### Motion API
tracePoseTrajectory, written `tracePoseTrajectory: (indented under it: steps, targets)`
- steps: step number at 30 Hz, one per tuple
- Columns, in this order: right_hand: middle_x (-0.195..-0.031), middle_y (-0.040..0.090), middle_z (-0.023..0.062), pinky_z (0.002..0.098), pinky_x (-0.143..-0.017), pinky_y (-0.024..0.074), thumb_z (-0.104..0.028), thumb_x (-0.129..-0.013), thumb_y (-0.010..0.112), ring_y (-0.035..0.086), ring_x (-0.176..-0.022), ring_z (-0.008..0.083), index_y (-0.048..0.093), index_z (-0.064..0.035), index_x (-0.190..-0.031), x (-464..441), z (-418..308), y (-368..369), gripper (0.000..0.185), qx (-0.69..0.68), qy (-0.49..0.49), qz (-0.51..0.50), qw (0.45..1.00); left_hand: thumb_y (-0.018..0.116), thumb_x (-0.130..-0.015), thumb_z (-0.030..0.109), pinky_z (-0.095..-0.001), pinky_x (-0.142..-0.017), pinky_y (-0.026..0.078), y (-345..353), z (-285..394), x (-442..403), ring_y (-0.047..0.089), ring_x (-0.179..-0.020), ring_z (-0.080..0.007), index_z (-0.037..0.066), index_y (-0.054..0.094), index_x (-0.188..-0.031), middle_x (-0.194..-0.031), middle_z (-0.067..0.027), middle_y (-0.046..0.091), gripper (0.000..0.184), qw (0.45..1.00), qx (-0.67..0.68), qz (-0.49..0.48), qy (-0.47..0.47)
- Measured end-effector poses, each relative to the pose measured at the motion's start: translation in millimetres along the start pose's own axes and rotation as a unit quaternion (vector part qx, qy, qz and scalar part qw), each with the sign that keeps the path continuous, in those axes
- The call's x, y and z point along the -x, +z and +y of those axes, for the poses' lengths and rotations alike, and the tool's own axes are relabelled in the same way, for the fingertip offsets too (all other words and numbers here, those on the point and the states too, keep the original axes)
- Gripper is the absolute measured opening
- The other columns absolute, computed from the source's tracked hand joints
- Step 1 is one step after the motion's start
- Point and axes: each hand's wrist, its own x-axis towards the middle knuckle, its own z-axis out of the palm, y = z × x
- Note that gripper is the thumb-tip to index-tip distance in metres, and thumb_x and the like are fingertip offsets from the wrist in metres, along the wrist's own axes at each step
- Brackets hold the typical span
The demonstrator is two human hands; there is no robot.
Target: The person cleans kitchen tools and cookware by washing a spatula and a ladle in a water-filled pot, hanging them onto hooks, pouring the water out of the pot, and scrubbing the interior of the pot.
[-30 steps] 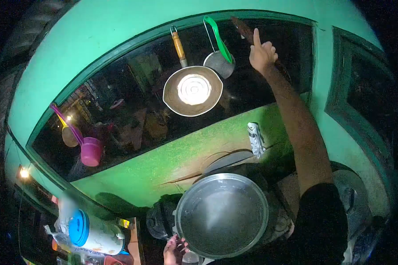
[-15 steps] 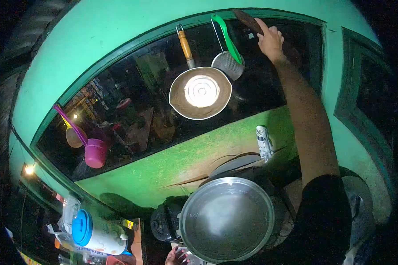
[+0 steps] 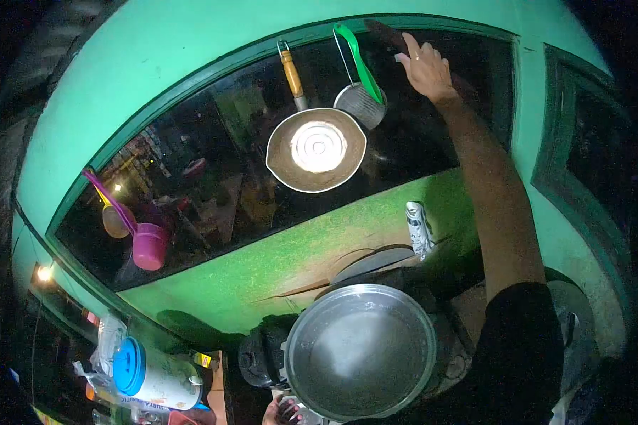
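Observation:
My right hand [image 3: 428, 71] is raised to the top of the dark window, its fingers spread. Beside its fingertips hangs a dark brown, flat handle-like piece [image 3: 384, 32]; I cannot tell whether they touch. To the left hang a green-handled strainer [image 3: 360, 103] and a saucepan [image 3: 317, 150] with a wooden handle. Low in view, my left hand [image 3: 271, 411] curls around a clear, shiny container [image 3: 295, 409], partly hidden by a large metal pot [image 3: 361, 354]. The pot holds cloudy liquid.
A pink dipper [image 3: 149, 246] hangs at the left of the window. A crumpled silver-and-white packet [image 3: 419, 230] stands against the green wall behind the pot. At lower left is a white jug with a blue lid [image 3: 129, 366], among plastic bags.
My right hand has shifted slightly left and down, and its fingers have spread away from the dark brown piece. My left hand stays by the pot with the clear container.

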Motion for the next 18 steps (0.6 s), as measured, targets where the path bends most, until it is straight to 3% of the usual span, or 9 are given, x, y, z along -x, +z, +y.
tracePoseTrajectory:
  steps: [2, 5, 7, 8, 10, 11, 12, 14, 18]
  targets:
    - [-0.104, 0.057, 0.0187, 0.0569, -0.078, 0.0460, -0.046, -0.094, 0.048, 0.058, -0.097, 0.0404, 0.042, -0.0225, -0.135, -5, 1, 6, 0.048, 0.006, 0.005, 0.002, 1.000, 0.033, -0.100, 0.050, -0.0478, -0.075, 0.046, -7, 0, 2, 0.056, -0.080, -0.0251, 0.015, 0.051, -0.125, -0.103, -0.0060, 0.060, 0.047, 0.993, 0.064, -0.099, -0.012]
    - [-0.103, 0.055, 0.0179, 0.0569, -0.074, 0.0453, -0.039, -0.096, 0.048, 0.058, -0.094, 0.0383, 0.039, -0.0186, -0.139, -12, 1, 12, 0.048, 0.023, -0.005, 0.004, 1.000, 0.035, -0.100, 0.047, -0.0436, -0.078, 0.048, 27, 10, 28, 0.060, -0.087, -0.0259, 0.013, 0.049, -0.131, -0.113, -0.0074, 0.061, 0.048, 0.996, -0.076, 0.036, 0.014]
    - [-0.107, 0.055, 0.0156, 0.0615, -0.082, 0.0407, -0.043, -0.094, 0.048, 0.055, -0.102, 0.0390, 0.041, -0.0236, -0.136, -18, 4, 22, 0.046, -0.003, 0.009, 0.023, 1.000, 0.041, -0.099, 0.042, -0.0361, -0.077, 0.051, 4, 11, 18, 0.062, -0.091, -0.0247, 0.010, 0.049, -0.132, -0.116, -0.0063, 0.062, 0.046, 0.959, 0.080, -0.269, -0.037]
    - [-0.107, 0.055, 0.0156, 0.0615, -0.082, 0.0407, -0.043, -0.094, 0.048, 0.055, -0.102, 0.0390, 0.041, -0.0236, -0.136, -21, 6, 25, 0.046, -0.004, 0.008, 0.023, 1.000, 0.041, -0.099, 0.042, -0.0361, -0.077, 0.051, -2, 7, 21, 0.062, -0.091, -0.0247, 0.010, 0.049, -0.132, -0.116, -0.0063, 0.062, 0.046, 0.959, 0.081, -0.269, -0.036]
    - [-0.111, 0.052, 0.0173, 0.0626, -0.082, 0.0394, -0.038, -0.096, 0.048, 0.054, -0.104, 0.0381, 0.039, -0.0209, -0.138, -28, 8, 26, 0.046, 0.014, 0.022, -0.003, 1.000, 0.046, -0.098, 0.037, -0.0297, -0.070, 0.051, 18, -1, 38, 0.063, -0.087, -0.0213, 0.007, 0.046, -0.135, -0.117, -0.0068, 0.062, 0.047, 0.994, -0.031, -0.032, 0.096]
    - [-0.111, 0.052, 0.0173, 0.0626, -0.082, 0.0394, -0.038, -0.096, 0.048, 0.054, -0.104, 0.0381, 0.039, -0.0209, -0.138, -31, 7, 27, 0.046, 0.013, 0.021, -0.003, 1.000, 0.046, -0.098, 0.037, -0.0297, -0.070, 0.051, 4, -13, 13, 0.063, -0.087, -0.0213, 0.007, 0.046, -0.135, -0.117, -0.0068, 0.062, 0.047, 0.994, -0.030, -0.032, 0.097]
    - [-0.113, 0.052, 0.0174, 0.0635, -0.083, 0.0393, -0.038, -0.096, 0.048, 0.054, -0.106, 0.0386, 0.038, -0.0218, -0.138, -34, 7, 28, 0.046, 0.013, 0.029, -0.019, 0.999, 0.047, -0.098, 0.035, -0.0301, -0.069, 0.051, -14, -27, -26, 0.063, -0.086, -0.0212, 0.006, 0.046, -0.135, -0.114, -0.0089, 0.062, 0.047, 0.911, 0.135, -0.364, 0.138]
    - [-0.114, 0.052, 0.0176, 0.0643, -0.084, 0.0391, -0.038, -0.097, 0.047, 0.053, -0.108, 0.0392, 0.038, -0.0227, -0.138, -34, 5, 24, 0.045, 0.013, 0.037, -0.039, 0.998, 0.048, -0.098, 0.034, -0.0305, -0.069, 0.052, -24, -34, -39, 0.063, -0.086, -0.0212, 0.005, 0.045, -0.136, -0.111, -0.0111, 0.063, 0.048, 0.696, 0.281, -0.641, 0.159]
    - [-0.121, 0.050, 0.0194, 0.0668, -0.089, 0.0375, -0.038, -0.097, 0.046, 0.050, -0.116, 0.0409, 0.037, -0.0243, -0.139, -41, -7, 7, 0.045, 0.025, 0.059, -0.113, 0.992, 0.055, -0.092, 0.044, -0.0440, -0.077, 0.050, 31, -13, 35, 0.058, -0.099, -0.0225, 0.012, 0.038, -0.142, -0.115, -0.0111, 0.057, 0.062, 0.903, 0.034, -0.392, 0.173]
